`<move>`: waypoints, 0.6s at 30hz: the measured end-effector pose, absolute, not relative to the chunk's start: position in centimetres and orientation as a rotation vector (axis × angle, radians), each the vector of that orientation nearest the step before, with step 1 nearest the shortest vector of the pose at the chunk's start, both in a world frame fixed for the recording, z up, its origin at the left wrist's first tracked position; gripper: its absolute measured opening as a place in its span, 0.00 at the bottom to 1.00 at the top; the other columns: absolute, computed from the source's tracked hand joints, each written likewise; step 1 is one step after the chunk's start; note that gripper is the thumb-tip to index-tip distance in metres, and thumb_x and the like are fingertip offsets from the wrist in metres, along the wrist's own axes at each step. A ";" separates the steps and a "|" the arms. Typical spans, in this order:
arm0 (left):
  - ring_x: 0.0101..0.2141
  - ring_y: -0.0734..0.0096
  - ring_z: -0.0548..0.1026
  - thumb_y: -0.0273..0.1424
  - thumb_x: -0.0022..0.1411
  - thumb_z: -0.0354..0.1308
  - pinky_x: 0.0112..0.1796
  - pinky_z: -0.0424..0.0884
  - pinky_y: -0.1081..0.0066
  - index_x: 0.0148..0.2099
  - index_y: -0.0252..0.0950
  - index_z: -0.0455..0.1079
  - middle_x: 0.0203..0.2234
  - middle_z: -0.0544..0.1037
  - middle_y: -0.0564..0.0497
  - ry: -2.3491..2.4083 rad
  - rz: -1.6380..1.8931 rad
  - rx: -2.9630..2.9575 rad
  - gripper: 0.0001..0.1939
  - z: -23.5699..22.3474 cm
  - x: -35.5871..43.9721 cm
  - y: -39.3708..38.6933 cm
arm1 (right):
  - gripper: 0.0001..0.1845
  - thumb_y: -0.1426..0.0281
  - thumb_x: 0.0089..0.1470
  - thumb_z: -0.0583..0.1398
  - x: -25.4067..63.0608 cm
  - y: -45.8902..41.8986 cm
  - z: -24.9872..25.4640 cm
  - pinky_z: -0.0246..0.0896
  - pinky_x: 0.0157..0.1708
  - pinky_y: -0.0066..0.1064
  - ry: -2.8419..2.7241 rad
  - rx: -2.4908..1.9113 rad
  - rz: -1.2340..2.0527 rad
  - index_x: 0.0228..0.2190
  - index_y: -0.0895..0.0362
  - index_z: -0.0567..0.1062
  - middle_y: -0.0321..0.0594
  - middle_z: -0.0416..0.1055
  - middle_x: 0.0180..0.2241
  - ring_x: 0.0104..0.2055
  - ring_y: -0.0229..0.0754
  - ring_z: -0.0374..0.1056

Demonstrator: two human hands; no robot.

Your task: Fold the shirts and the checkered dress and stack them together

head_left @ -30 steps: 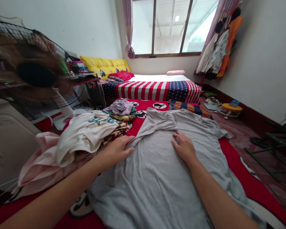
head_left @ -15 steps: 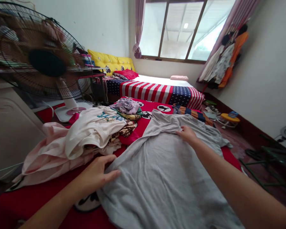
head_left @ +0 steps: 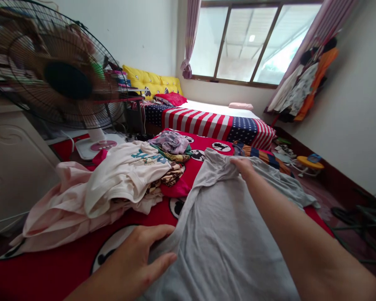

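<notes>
A grey shirt (head_left: 225, 225) is spread over the red cover, its fabric wrinkled toward the far end. My right hand (head_left: 242, 165) reaches across it and pinches a fold of the cloth near the far end. Along the shirt's left edge lies my left hand (head_left: 144, 246), thumb and forefinger apart and touching the fabric; its other fingers are mostly hidden. Left of the shirt is a pile of clothes, with a white printed T-shirt (head_left: 128, 173) on top of a pale pink garment (head_left: 56, 205).
A standing fan (head_left: 69, 79) is close by on the left, beside a white cabinet (head_left: 15, 154). Crumpled lilac cloth (head_left: 171, 142) and a striped orange-and-navy garment (head_left: 263, 156) lie farther back. Beyond is a bed with a flag-patterned cover (head_left: 203, 121). A yellow stool (head_left: 310, 163) stands right.
My right hand has closed on the shirt's cloth and pulled up a fold. My left hand has moved right and nearer, and the shirt's left edge has shifted right. The view has tilted slightly.
</notes>
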State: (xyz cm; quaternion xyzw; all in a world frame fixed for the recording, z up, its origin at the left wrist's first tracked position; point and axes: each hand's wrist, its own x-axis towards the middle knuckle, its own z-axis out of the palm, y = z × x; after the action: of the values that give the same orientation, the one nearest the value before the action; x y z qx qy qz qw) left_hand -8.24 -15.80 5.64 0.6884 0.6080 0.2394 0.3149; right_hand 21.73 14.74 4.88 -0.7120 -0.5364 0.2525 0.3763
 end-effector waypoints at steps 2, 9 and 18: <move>0.42 0.54 0.74 0.45 0.51 0.61 0.44 0.69 0.65 0.49 0.48 0.75 0.43 0.79 0.50 1.639 0.645 1.825 0.22 5.3 -8.1 -15.9 | 0.11 0.67 0.59 0.58 20.6 15.2 6.7 0.69 0.32 0.31 -1.252 -1.718 0.808 0.42 0.61 0.71 0.39 0.72 0.37 0.33 0.36 0.70; 0.44 0.56 0.74 0.42 0.54 0.60 0.46 0.69 0.66 0.51 0.48 0.74 0.44 0.78 0.51 1.597 0.619 1.874 0.21 6.5 -5.8 -16.0 | 0.08 0.77 0.57 0.51 19.9 15.4 13.0 0.69 0.26 0.26 -0.954 -1.318 1.126 0.33 0.60 0.69 0.36 0.72 0.25 0.25 0.34 0.69; 0.44 0.62 0.75 0.32 0.58 0.57 0.46 0.68 0.70 0.54 0.42 0.71 0.45 0.78 0.49 1.314 0.461 2.012 0.20 8.5 -1.1 -15.8 | 0.06 0.76 0.54 0.51 23.5 14.3 12.1 0.70 0.25 0.27 -0.873 -1.273 1.121 0.29 0.58 0.68 0.34 0.70 0.23 0.24 0.34 0.68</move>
State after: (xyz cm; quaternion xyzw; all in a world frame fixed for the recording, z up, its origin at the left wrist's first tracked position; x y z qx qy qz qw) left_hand -1.13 -15.83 8.47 0.7732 0.5048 0.1771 0.3405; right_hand 23.47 14.33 12.15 -0.5442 -0.3731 0.4793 0.5787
